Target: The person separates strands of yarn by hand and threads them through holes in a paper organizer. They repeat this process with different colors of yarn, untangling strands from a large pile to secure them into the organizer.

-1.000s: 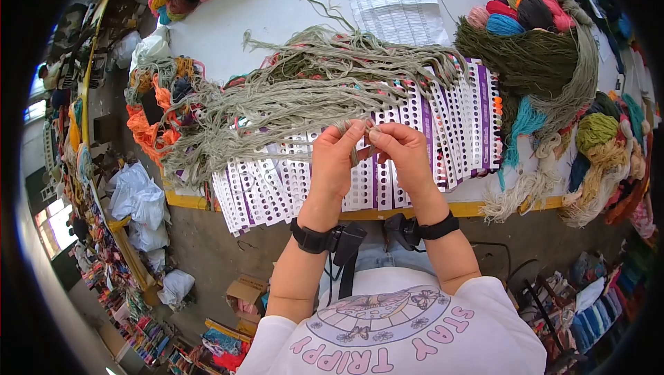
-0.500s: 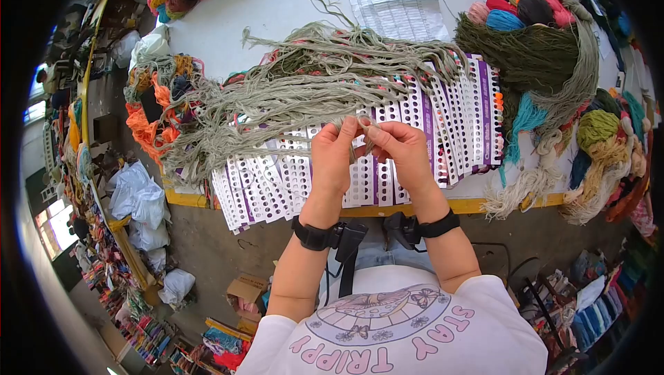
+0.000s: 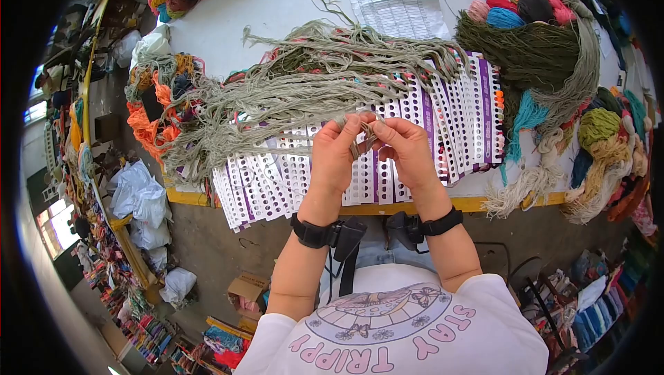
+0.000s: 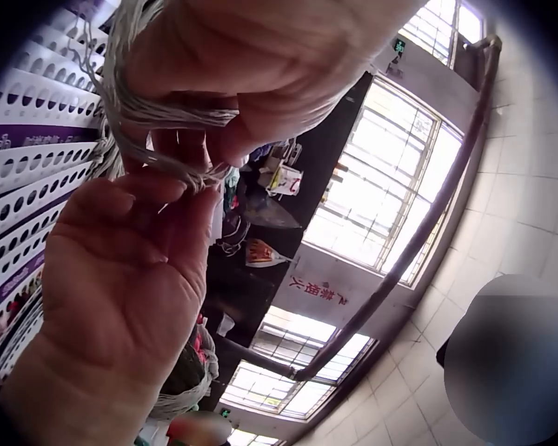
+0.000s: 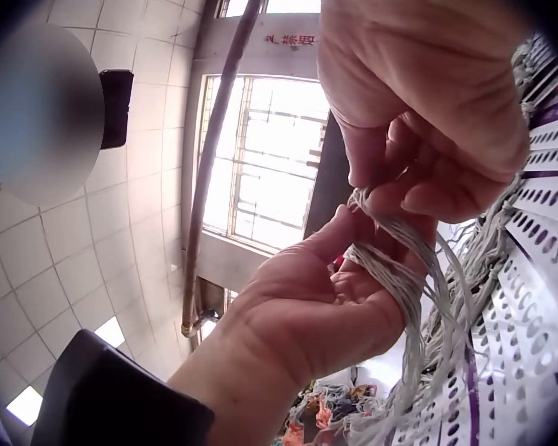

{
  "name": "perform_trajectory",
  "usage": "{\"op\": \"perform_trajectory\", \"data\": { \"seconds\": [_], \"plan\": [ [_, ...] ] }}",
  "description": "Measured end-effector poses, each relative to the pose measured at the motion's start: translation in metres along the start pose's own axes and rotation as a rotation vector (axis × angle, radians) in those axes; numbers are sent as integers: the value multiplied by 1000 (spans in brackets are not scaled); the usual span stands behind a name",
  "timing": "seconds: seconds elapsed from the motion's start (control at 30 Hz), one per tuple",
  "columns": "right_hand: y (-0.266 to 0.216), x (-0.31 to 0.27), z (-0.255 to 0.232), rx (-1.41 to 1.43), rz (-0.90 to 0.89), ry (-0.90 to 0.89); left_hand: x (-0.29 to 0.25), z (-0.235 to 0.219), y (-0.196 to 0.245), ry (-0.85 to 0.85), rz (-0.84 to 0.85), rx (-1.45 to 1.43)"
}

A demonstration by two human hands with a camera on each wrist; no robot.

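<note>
Grey-green thread (image 3: 277, 105) lies in long strands across a row of white and purple punched cards (image 3: 453, 119) in the head view. Over the cards' near part, the left hand (image 3: 335, 157) pinches a small bundle of these strands between thumb and fingers. Right beside it, the right hand (image 3: 409, 152) pinches the same bundle with thumb and forefinger. In the left wrist view the strands (image 4: 149, 111) loop round the left hand's fingers, and both hands' fingertips meet at them. The right wrist view shows strands (image 5: 405, 288) hanging from the fingers toward the cards.
Dark green and grey skeins (image 3: 529, 57) with coloured yarn balls lie at the right. Orange yarn (image 3: 143, 126) is at the left, a printed sheet (image 3: 394, 1) at the back. The table's yellow edge (image 3: 484, 205) runs before the person; white bags (image 3: 138, 195) hang at the left.
The fingers of both hands have shifted slightly around the pinched strands, and the right hand has turned a little. The strands between the hands lie differently.
</note>
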State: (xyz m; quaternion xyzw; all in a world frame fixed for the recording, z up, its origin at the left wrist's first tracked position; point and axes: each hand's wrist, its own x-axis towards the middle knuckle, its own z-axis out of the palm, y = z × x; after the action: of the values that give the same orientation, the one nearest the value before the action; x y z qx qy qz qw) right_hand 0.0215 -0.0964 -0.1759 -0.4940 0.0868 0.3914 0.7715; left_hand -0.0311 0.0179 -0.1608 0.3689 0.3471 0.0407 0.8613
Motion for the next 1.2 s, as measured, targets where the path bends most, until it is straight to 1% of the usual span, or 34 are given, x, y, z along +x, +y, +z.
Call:
{"op": "perform_trajectory", "data": {
  "seconds": [0.07, 0.13, 0.23, 0.27, 0.37, 0.43, 0.53, 0.63, 0.67, 0.77, 0.83, 0.87, 0.93, 0.97, 1.03, 1.07, 1.1, 1.13, 1.17, 1.2],
  "plan": [
    [0, 0, -1, 2, 0, -9, 1, -3, 0, -6, -34, -14],
    [0, -1, 0, -62, -13, 3, 3, -4, -1, -6, -62, -7],
    [5, -1, -1, -192, -78, 15, 1, -1, -2, 63, -30, 103],
    [6, 0, -1, -240, -107, 20, 1, 0, -2, 56, -34, 95],
    [7, 1, -2, -142, -88, 18, 1, -1, 0, 28, -52, 53],
    [6, 1, -1, -132, -77, 17, 4, -5, -2, 3, -77, 0],
    [3, 0, 2, -164, -84, 28, 4, -5, -2, -4, -91, 47],
    [4, 0, 1, -184, -105, 27, 3, -2, -4, 22, -11, 185],
    [5, 0, 1, -185, -113, 24, 3, -2, -3, 16, -8, 135],
    [1, 2, 1, -23, -36, 9, 5, -1, 0, 1, -17, 11],
    [-7, -1, 7, -115, -54, 9, 5, -1, 1, 4, -46, -37],
    [-9, -2, 9, -161, -63, 10, 5, -1, 0, 8, -34, 5],
    [4, 5, 1, -344, -225, 30, 6, -1, -3, 13, -10, 93],
    [8, 8, -3, -435, -309, 42, 6, -2, -2, -12, 20, 39],
    [7, 8, -9, -266, -377, 128, 8, -11, 2, -67, 78, -68],
    [2, 7, -12, -182, -415, 172, 13, -27, 6, -186, 26, -362],
    [-9, 5, -16, 230, -372, 180, 11, -44, 21, -222, -20, -683],
    [-31, 0, -27, 576, -266, 131, 17, -67, 36, -365, -78, -1122],
    [-45, -3, -53, 868, -153, 90, 20, -99, 55, -307, 68, -980],
    [-36, -3, -123, 850, -304, -39, 18, -127, 77, -297, 210, -887]
  ]
}}
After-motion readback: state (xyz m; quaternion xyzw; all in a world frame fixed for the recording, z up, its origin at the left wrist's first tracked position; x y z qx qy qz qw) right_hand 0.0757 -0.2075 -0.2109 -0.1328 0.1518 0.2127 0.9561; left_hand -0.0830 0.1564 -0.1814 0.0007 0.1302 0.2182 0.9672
